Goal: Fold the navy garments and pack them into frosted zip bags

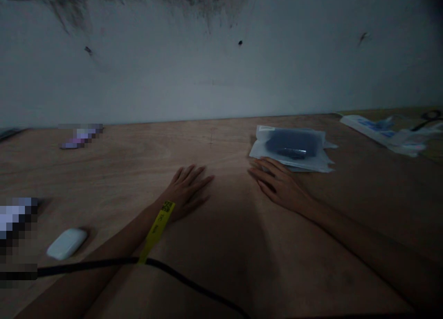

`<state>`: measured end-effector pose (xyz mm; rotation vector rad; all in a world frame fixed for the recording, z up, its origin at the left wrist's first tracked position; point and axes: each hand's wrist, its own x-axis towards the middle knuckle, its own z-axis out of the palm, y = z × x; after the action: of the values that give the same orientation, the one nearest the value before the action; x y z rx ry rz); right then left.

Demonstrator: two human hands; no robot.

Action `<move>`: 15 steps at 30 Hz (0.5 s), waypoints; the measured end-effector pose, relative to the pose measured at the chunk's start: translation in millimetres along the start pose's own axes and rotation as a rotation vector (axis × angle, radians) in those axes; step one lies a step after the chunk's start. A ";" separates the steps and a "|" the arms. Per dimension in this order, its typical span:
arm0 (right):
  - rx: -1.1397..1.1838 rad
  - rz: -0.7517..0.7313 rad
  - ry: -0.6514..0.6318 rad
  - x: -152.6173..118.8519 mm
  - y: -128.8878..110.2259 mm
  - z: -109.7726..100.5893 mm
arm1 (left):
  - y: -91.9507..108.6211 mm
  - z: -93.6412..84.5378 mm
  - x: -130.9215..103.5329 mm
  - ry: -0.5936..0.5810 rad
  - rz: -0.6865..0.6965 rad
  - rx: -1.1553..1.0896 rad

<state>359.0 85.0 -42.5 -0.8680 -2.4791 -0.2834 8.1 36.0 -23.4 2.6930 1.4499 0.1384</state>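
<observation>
My left hand (188, 187) rests palm down on the wooden tabletop (221, 245), fingers spread, holding nothing. Across from it, my right hand (277, 183) lies with its fingers stretched out toward the left. Just beyond the right fingers is a small stack of translucent plastic packets (294, 148) with something dark inside. The knuckles are close to the packets' near edge; whether they touch, I cannot tell. A black cable (194, 282) with a yellow tag (157, 231) crosses in front of my left forearm.
A white rounded case (67, 243) lies left of my left forearm. Blurred-out flat items sit at the far left (83, 136) and left edge (15, 217). Crumpled clear plastic bags (391, 132) lie at the right rear. A stained wall (207, 74) rises behind the table.
</observation>
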 end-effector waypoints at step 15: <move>-0.107 0.021 0.092 8.3 -8.4 -17.2 | -0.1 -1.4 -1.6 0.014 0.010 -0.025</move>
<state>354.7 77.0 -23.8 -0.9029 -2.3865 -0.4425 7.0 34.8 -22.0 2.6856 1.4287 0.1748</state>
